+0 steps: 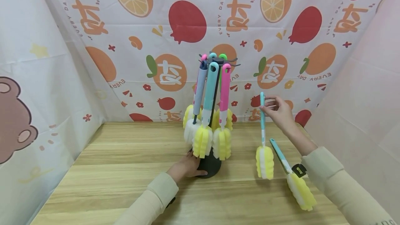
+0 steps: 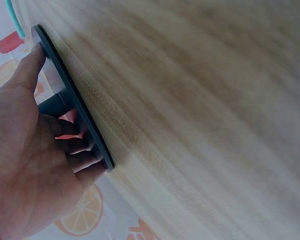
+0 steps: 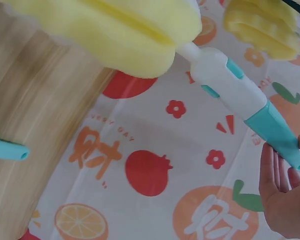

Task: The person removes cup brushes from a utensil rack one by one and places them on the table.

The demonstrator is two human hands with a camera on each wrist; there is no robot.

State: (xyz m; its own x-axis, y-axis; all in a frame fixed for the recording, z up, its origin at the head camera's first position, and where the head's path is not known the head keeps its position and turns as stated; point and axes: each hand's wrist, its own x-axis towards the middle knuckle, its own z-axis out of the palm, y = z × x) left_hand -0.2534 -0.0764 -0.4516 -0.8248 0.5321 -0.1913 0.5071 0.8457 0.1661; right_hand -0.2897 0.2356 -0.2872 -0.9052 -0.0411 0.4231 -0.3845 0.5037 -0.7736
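Note:
My right hand [image 1: 279, 111] pinches the teal handle of a yellow-and-white sponge bottle brush [image 1: 264, 162] near its top. The brush hangs sponge down over the right side of the table. In the right wrist view, the thumb and fingers meet at the tip of the teal handle [image 3: 275, 131]. Low on the left, my left hand [image 1: 187, 165] rests on the round black base [image 1: 210, 166] of a hanging stand, thumb along the near edge. In the left wrist view, its fingers [image 2: 80, 145] reach across the base beside the post.
Several bottle brushes with pink, teal, grey and green handles hang from the stand's black hooks [image 1: 217, 61]. Another teal-handled brush [image 1: 300, 188] lies on the wooden table [image 1: 125, 169] beside my right forearm. A fruit-print cloth [image 1: 187, 23] hangs behind.

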